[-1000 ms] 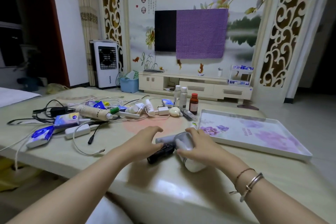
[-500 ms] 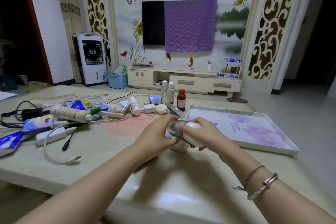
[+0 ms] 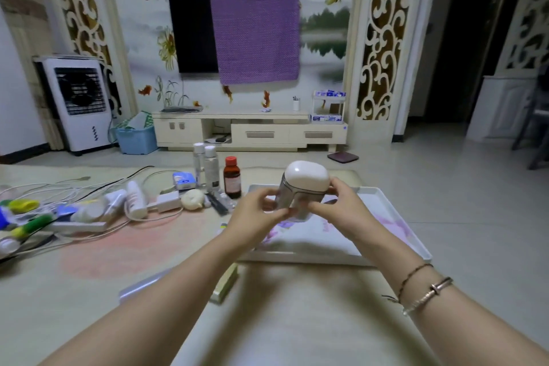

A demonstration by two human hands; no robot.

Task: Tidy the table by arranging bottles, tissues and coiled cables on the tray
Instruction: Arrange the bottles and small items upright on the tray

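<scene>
the pale beige table (image 3: 297, 321) carries a white rectangular tray with purple flowers (image 3: 386, 217) (nothing set down on it yet). you hold a squat silver bottle with a rounded white cap (image 3: 303, 187) above it, left hand (image 3: 255, 214) and right hand (image 3: 341, 208) both pinching its sides, probably to place it upright.

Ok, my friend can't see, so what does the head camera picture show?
Both hands, left hand and right hand, hold a white-capped bottle up above a flowered tray on a table. To the left lie tangled cables and small bottles, with a brown bottle standing beside the tray.
</scene>
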